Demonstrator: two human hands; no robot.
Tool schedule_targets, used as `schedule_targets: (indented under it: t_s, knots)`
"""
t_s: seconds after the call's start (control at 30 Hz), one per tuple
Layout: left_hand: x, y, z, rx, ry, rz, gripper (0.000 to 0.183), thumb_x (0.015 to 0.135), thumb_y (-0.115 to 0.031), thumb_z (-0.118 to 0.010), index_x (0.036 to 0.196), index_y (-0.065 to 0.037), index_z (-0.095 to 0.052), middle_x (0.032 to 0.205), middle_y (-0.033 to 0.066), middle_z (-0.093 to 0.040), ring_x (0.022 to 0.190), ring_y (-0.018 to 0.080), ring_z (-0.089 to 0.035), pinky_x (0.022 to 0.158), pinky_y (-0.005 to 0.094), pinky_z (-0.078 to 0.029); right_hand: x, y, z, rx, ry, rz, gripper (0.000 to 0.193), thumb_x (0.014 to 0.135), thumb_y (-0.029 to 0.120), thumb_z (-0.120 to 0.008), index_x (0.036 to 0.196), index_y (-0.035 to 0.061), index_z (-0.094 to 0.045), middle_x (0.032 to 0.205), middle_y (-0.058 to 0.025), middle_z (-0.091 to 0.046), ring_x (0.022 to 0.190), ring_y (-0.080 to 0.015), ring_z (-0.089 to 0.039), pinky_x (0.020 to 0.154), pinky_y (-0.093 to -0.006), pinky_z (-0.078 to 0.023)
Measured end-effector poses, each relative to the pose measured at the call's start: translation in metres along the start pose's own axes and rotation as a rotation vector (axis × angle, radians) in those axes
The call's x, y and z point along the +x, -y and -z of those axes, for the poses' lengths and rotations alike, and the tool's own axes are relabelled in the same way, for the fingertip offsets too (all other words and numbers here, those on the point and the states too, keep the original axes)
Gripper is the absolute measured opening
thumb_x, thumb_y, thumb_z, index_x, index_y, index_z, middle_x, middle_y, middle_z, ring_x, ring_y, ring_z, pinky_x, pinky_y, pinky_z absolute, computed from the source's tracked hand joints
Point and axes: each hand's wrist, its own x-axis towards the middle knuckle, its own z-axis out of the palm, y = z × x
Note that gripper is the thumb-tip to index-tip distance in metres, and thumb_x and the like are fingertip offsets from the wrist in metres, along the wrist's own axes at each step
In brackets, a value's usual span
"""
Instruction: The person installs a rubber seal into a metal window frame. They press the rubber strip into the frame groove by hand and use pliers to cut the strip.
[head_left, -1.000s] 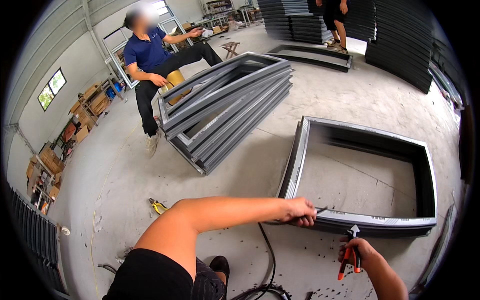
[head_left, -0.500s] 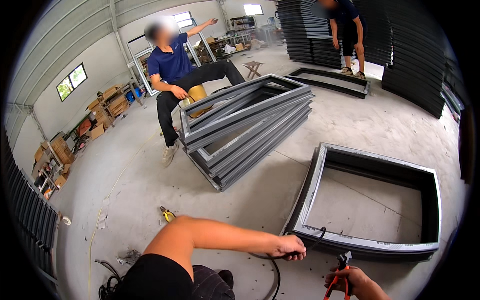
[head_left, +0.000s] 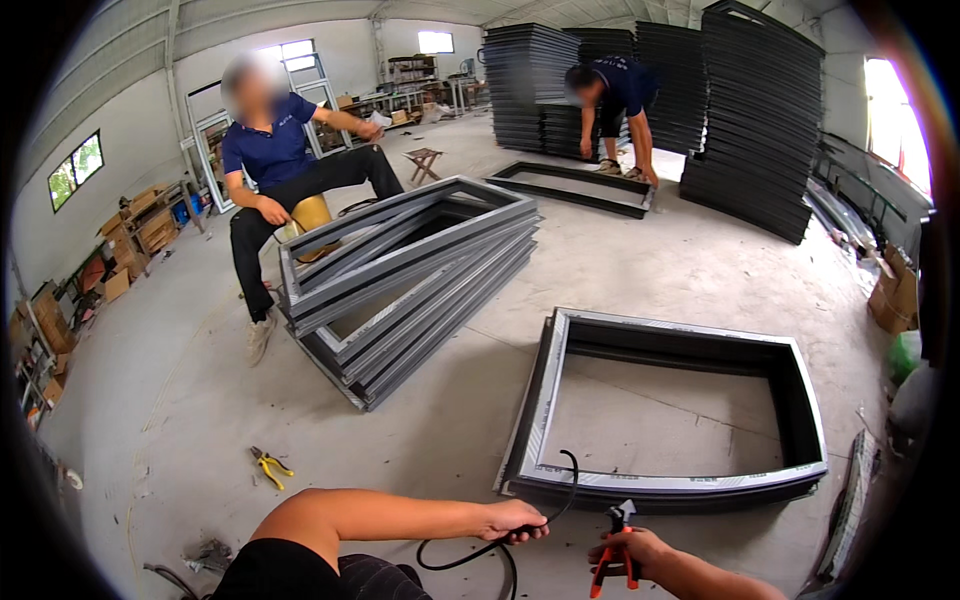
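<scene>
My left hand [head_left: 518,520] is closed around a black rubber strip [head_left: 440,568]. One end of the strip curves up past my fingers and over the near side of a dark frame [head_left: 680,480]; the rest loops down below my hand. In my right hand [head_left: 645,552] are cutters [head_left: 612,572] with red-orange handles and a pale angled head, pointing up. They are close to the frame's near edge, a little right of the strip and apart from it. The rectangular frame lies flat on the floor, with printed film along its top face.
Yellow-handled pliers [head_left: 268,467] lie on the floor at the left. Beyond them stands a stack of grey frames [head_left: 440,290], with a seated person [head_left: 270,140] behind it. Another person [head_left: 620,95] bends over a floor frame [head_left: 570,190] near tall dark stacks [head_left: 750,130].
My view has swung right, so the scene sits further left. The seated person's raised arm has come down. The far person has bent lower, one hand at the floor frame. My hands keep their holds.
</scene>
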Motion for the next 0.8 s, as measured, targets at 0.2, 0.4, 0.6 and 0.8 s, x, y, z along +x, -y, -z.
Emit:
schedule_targets:
  t_s: [0.2,0.4,0.6,0.8]
  knots:
    - [-0.009,0.007,0.008,-0.034,-0.012,0.009,0.026,0.098,-0.033,-0.052,0.096,-0.008,-0.061,0.072,-0.0038,-0.053,0.055,0.0046,-0.044,0.046,0.0209,-0.033,0.016,-0.017,-0.003,0.010,0.004,0.011,0.019,0.088,0.000,-0.057,0.106,-0.0021,-0.052,0.099,-0.0210,-0.067,0.093,-0.0328,-0.067,0.085,-0.0503,-0.057]
    - [0.010,0.015,0.008,-0.011,0.010,-0.041,0.026,0.097,-0.031,-0.052,0.090,-0.008,-0.061,0.074,-0.0022,-0.057,0.059,0.0072,-0.050,0.050,0.0227,-0.038,0.021,-0.068,0.000,-0.110,0.073,-0.045,0.024,0.086,0.006,-0.059,0.109,0.0063,-0.053,0.089,-0.0126,-0.065,0.080,-0.0260,-0.065,0.073,-0.0457,-0.059]
    - [0.022,0.024,0.003,0.001,0.013,0.027,0.025,0.097,-0.030,-0.050,0.087,-0.009,-0.059,0.070,-0.0029,-0.052,0.054,0.0067,-0.044,0.047,0.0231,-0.035,0.033,-0.100,0.004,-0.155,0.129,-0.199,0.016,0.088,0.010,-0.058,0.103,0.0050,-0.057,0.083,-0.0128,-0.066,0.074,-0.0280,-0.065,0.067,-0.0437,-0.058]
    - [0.023,0.032,0.000,0.029,-0.033,0.015,0.027,0.094,-0.034,-0.052,0.082,-0.012,-0.061,0.063,-0.0046,-0.048,0.048,0.0078,-0.040,0.041,0.0238,-0.030,0.040,-0.101,0.006,-0.188,0.108,-0.168,0.007,0.086,0.011,-0.059,0.093,0.0071,-0.059,0.082,-0.0101,-0.065,0.072,-0.0254,-0.064,0.066,-0.0420,-0.058]
